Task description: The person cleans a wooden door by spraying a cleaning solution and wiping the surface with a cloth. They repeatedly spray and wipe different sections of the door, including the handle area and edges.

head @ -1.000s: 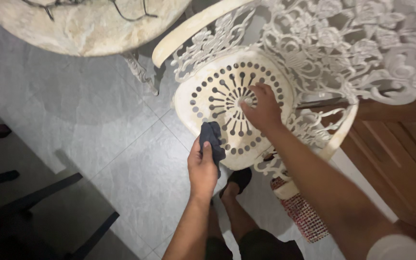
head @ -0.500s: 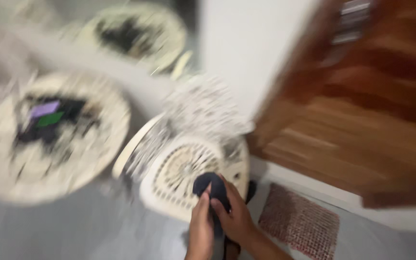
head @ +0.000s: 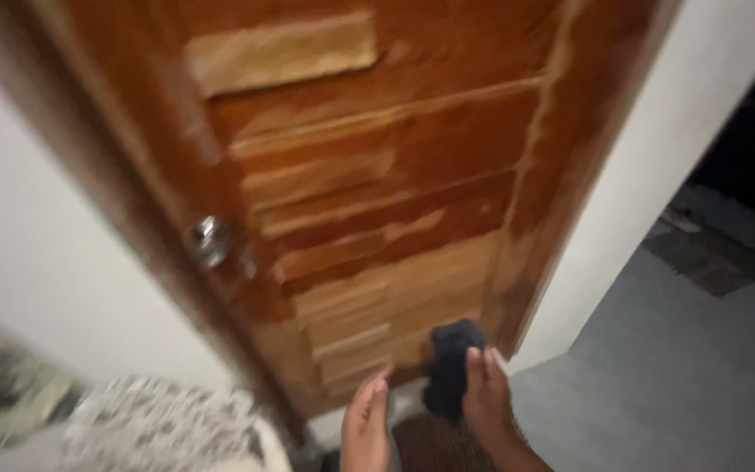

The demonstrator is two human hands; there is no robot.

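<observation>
Holding a dark cloth (head: 449, 365) before the wooden door (head: 377, 201).
Right hand (head: 488, 400) pinches it loosely, so it might slip; left hand (head: 366, 424) hangs spread, empty.

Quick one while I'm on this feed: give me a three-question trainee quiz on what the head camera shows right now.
1. Which hand holds the dark cloth?
2. True or false: the left hand grips the door knob.
3. Multiple choice: what fills most of the view? A) wooden door B) window C) shelf

Key:
1. The right hand.
2. False; the left hand is open and low, well apart from the knob.
3. A
</observation>
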